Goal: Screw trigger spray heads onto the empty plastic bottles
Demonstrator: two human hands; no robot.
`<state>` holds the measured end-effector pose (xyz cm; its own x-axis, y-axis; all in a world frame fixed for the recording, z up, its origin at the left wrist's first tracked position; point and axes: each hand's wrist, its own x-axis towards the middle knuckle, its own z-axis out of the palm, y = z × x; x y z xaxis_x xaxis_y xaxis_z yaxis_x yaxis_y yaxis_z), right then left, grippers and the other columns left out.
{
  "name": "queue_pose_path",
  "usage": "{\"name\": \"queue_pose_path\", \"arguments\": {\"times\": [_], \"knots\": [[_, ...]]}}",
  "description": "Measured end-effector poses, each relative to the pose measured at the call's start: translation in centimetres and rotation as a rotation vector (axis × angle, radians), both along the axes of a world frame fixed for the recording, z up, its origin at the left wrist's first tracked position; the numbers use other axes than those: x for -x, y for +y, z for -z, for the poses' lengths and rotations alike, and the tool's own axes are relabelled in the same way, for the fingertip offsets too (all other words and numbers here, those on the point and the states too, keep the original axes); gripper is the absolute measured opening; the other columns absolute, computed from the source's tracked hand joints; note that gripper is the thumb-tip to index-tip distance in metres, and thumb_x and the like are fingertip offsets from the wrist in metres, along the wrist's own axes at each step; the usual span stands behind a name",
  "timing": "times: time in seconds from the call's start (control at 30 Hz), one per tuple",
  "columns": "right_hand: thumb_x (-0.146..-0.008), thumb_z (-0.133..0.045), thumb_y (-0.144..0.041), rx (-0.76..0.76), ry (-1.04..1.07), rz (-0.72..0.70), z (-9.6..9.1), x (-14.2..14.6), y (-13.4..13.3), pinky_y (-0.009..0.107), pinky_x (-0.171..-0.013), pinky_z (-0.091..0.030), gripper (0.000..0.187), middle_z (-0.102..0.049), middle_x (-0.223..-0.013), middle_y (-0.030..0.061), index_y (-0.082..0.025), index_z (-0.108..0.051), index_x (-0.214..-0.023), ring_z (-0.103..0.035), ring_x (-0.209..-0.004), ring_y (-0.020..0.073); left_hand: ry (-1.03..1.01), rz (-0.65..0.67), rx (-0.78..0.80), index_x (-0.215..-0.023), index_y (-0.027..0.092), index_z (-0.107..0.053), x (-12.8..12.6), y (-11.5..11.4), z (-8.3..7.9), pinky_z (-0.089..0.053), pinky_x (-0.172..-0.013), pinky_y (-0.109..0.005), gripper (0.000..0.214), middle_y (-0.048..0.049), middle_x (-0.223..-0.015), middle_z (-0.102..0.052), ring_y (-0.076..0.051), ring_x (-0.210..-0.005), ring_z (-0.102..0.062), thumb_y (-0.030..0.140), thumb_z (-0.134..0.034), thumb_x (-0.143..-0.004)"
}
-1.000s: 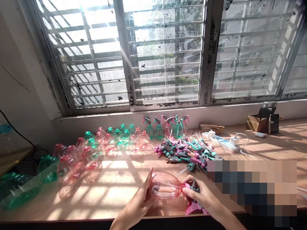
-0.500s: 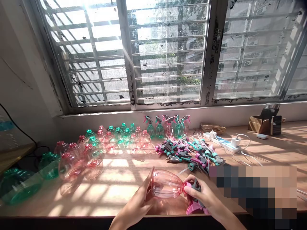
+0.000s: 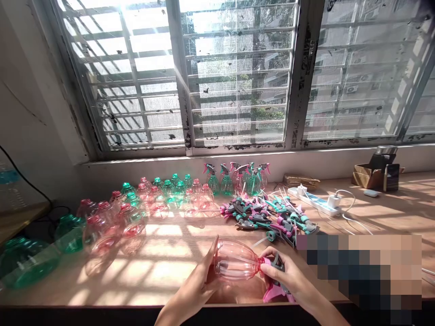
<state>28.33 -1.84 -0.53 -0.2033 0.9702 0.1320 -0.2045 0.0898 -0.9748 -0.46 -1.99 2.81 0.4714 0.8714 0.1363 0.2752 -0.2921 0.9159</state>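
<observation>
A clear pink spray bottle lies sideways between my hands, just above the table's front edge. My left hand cups its wide base, with the thumb and fingers around the end. At the neck, my right hand is closed on the pink and grey spray head, which sits on the bottle's mouth with its trigger hanging downward. A thin tube shows inside the bottle. Behind my right hand lies a heap of loose spray heads in pink, teal and grey, some with white tubes.
Open pink and green bottles stand in a group on the left. Several spray bottles with heads stand by the window wall. A power strip, a cardboard box and a phone are at the right. A blurred patch covers the right front.
Almost nothing differs. Both hands keep their hold on the bottle and spray head, with only a very slight shift of the spray head's trigger.
</observation>
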Motion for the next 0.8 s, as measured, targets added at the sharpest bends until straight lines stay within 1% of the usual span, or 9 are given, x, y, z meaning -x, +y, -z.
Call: {"name": "queue_pose_path", "arguments": {"times": [0.13, 0.23, 0.33, 0.43, 0.5, 0.6, 0.67, 0.73, 0.8], "knots": [[-0.076, -0.084, -0.055, 0.002, 0.010, -0.038, 0.6, 0.0, 0.1, 0.028, -0.057, -0.044, 0.046, -0.069, -0.067, -0.0011, -0.019, -0.062, -0.094, -0.059, -0.057, 0.0145, -0.307, 0.077, 0.189, -0.158, 0.033, -0.031, -0.5, 0.3, 0.6, -0.043, -0.112, -0.049, 0.091, -0.0134, -0.152, -0.050, -0.035, -0.129, -0.056, 0.055, -0.077, -0.082], [-0.076, -0.084, -0.052, 0.003, 0.016, -0.055, 0.5, 0.0, 0.0, 0.028, -0.059, -0.044, 0.045, -0.068, -0.068, -0.0012, -0.018, -0.062, -0.095, -0.059, -0.059, 0.0148, -0.373, 0.070, 0.254, -0.151, 0.027, -0.045, -0.6, 0.7, 0.8, -0.042, -0.110, -0.051, 0.087, -0.0173, -0.142, -0.059, -0.038, -0.128, -0.057, 0.062, -0.078, -0.078], [-0.078, -0.083, -0.051, 0.000, 0.013, -0.052, -0.1, -0.1, -0.2, 0.029, -0.059, -0.045, 0.042, -0.070, -0.069, 0.0003, -0.018, -0.061, -0.092, -0.061, -0.060, 0.0158, -0.383, 0.072, 0.283, -0.152, 0.030, -0.043, -0.4, 0.8, 0.8, -0.047, -0.105, -0.047, 0.090, -0.0143, -0.135, -0.063, -0.034, -0.122, -0.060, 0.047, -0.087, -0.075], [-0.079, -0.082, -0.051, 0.007, 0.022, -0.069, -0.5, -0.2, -0.3, 0.030, -0.058, -0.046, 0.042, -0.070, -0.068, 0.0001, -0.018, -0.060, -0.092, -0.061, -0.057, 0.0155, -0.367, 0.113, 0.275, -0.156, 0.040, -0.031, -0.1, 0.6, 0.6, -0.050, -0.100, -0.041, 0.096, -0.0101, -0.147, -0.053, -0.027, -0.113, -0.064, 0.034, -0.087, -0.078], [-0.079, -0.082, -0.051, 0.013, 0.018, -0.071, -0.6, -0.2, -0.3, 0.029, -0.058, -0.046, 0.042, -0.070, -0.069, -0.0001, -0.018, -0.059, -0.093, -0.061, -0.057, 0.0153, -0.356, 0.136, 0.270, -0.157, 0.045, -0.024, -0.1, 0.4, 0.4, -0.050, -0.099, -0.039, 0.096, -0.0088, -0.154, -0.046, -0.022, -0.105, -0.065, 0.032, -0.083, -0.082], [-0.079, -0.082, -0.052, -0.001, 0.003, -0.076, -0.4, -0.2, -0.2, 0.029, -0.057, -0.046, 0.043, -0.070, -0.069, 0.0002, -0.018, -0.059, -0.094, -0.062, -0.057, 0.0150, -0.356, 0.134, 0.279, -0.158, 0.046, -0.018, -0.1, 0.1, 0.3, -0.049, -0.100, -0.040, 0.103, -0.0082, -0.147, -0.050, -0.021, -0.102, -0.063, 0.032, -0.084, -0.081], [-0.077, -0.083, -0.053, -0.010, -0.012, -0.094, -0.3, -0.2, -0.2, 0.029, -0.056, -0.046, 0.045, -0.069, -0.067, -0.0008, -0.018, -0.059, -0.093, -0.062, -0.055, 0.0147, -0.346, 0.102, 0.285, -0.159, 0.042, -0.021, -0.1, 0.0, 0.3, -0.046, -0.103, -0.041, 0.104, -0.0077, -0.135, -0.056, -0.024, -0.107, -0.061, 0.035, -0.086, -0.078], [-0.075, -0.085, -0.053, -0.011, -0.022, -0.122, -0.3, -0.1, -0.2, 0.028, -0.055, -0.046, 0.046, -0.067, -0.064, -0.0020, -0.018, -0.058, -0.092, -0.061, -0.054, 0.0143, -0.334, 0.066, 0.285, -0.157, 0.036, -0.031, -0.1, -0.1, 0.4, -0.045, -0.103, -0.041, 0.098, -0.0081, -0.123, -0.060, -0.027, -0.112, -0.059, 0.038, -0.086, -0.076], [-0.076, -0.085, -0.051, -0.014, -0.014, -0.141, -0.4, -0.1, -0.2, 0.027, -0.055, -0.046, 0.046, -0.066, -0.063, -0.0026, -0.018, -0.058, -0.092, -0.061, -0.054, 0.0138, -0.339, 0.063, 0.282, -0.154, 0.033, -0.037, 0.0, 0.0, 0.6, -0.046, -0.102, -0.041, 0.092, -0.0091, -0.119, -0.061, -0.029, -0.113, -0.060, 0.038, -0.086, -0.077]]}}
